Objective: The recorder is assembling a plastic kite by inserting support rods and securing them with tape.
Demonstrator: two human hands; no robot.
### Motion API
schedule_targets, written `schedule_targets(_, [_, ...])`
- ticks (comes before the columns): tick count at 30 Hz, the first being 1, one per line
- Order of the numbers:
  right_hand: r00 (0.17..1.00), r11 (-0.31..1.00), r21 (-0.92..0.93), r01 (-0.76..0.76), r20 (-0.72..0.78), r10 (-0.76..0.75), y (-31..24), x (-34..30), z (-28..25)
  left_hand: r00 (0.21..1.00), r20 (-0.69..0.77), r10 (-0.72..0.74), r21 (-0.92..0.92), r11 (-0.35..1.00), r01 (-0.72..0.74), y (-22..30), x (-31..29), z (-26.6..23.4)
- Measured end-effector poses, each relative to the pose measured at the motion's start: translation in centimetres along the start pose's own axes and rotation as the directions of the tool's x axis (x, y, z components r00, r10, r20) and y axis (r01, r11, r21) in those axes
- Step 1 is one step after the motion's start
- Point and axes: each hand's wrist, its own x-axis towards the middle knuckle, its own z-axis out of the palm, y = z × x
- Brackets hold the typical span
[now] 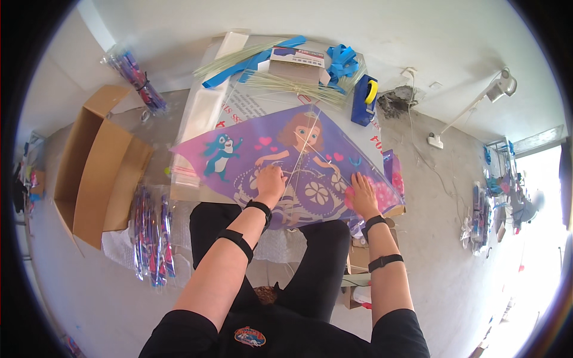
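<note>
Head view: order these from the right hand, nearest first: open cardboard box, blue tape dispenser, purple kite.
1. purple kite: directly under the right hand, touching
2. blue tape dispenser: ahead of it
3. open cardboard box: far over on the left

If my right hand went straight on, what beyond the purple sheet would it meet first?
Probably the nearer bundle of thin pale sticks, just left of the tape dispenser, though depth is unclear.

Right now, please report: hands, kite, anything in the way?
Left hand curled, right hand flat, both on kite. Kite spread open. Tape dispenser beyond, not touching.
</note>
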Motion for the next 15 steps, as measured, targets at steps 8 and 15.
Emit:
schedule_targets(8, [0.993,0.997,0.015,-0.072,-0.09,0.073,0.1,-1.9,1.6,0.993,-0.105,0.05,0.018,0.999,-0.048,0.3,-0.9,0.7])
schedule_targets(15, [0.92,0.998,0.058,-0.032,-0.389,0.053,0.0,-2.3,2.5,0.989,0.018,0.146,0.09,0.985,-0.147,-0.1,-1.4,0.5])
